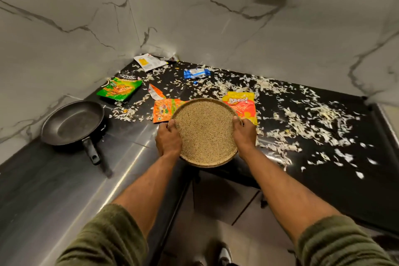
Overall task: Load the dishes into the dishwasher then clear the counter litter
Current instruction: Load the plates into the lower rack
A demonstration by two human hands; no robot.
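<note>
Both hands grasp a round speckled plate [206, 133] by opposite edges: left hand [168, 139] on the left rim, right hand [245, 134] on the right rim, fingers curled over the lip. The plate sits tilted above the front edge of the black counter [323, 179], over the corner; contact with it can't be told. It looks stiff, moderately heavy, likely breakable and smooth, so a two-sided rim grip suits it.

Frying pan [72, 123] sits left; best taken by its handle. Behind lie light, crinkly snack wrappers: green [119, 88], orange [164, 108], yellow [241, 103], blue [196, 73], plus scattered white shreds [302, 127], loose and fiddly.
</note>
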